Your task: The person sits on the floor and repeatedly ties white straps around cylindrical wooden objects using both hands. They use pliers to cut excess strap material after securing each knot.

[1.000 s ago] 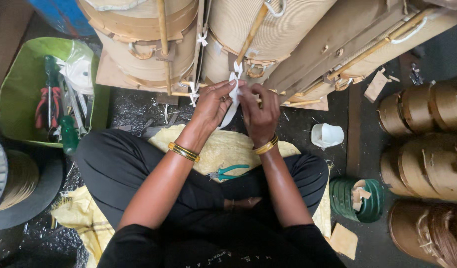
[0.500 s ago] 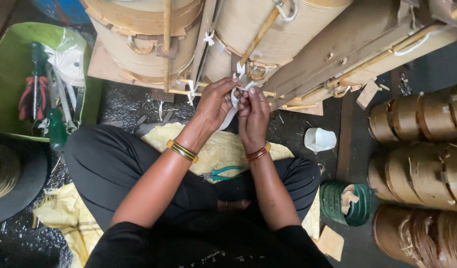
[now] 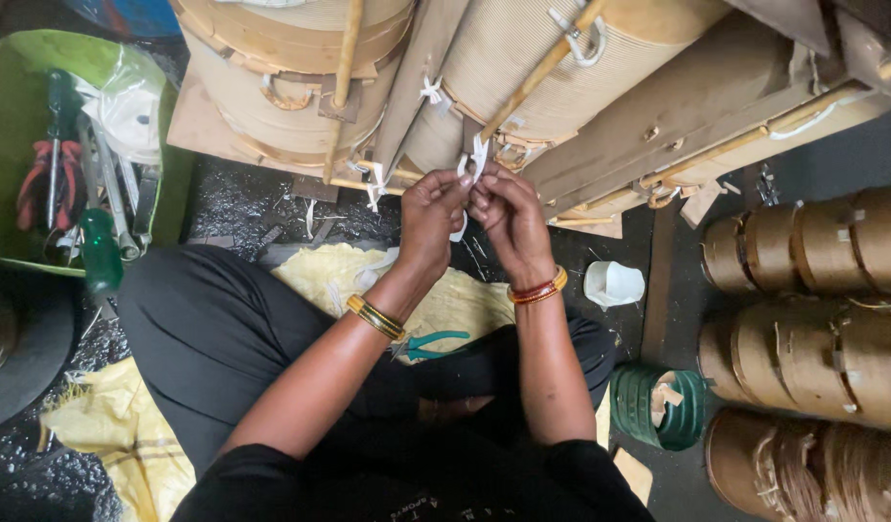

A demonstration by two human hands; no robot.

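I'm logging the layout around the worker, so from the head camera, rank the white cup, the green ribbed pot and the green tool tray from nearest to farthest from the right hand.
From the right hand:
1. White cup, on the floor just to its right and a little below.
2. Green ribbed pot, lower right, beside the person's knee.
3. Green tool tray, far off at the left edge, past the left hand.

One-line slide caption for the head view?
Both hands, left hand and right hand, hold a thin white tape strip against paper-wrapped cylindrical coils.

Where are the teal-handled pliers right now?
In the head view, the teal-handled pliers lie on the yellow cloth in the person's lap, between the forearms, below both hands.
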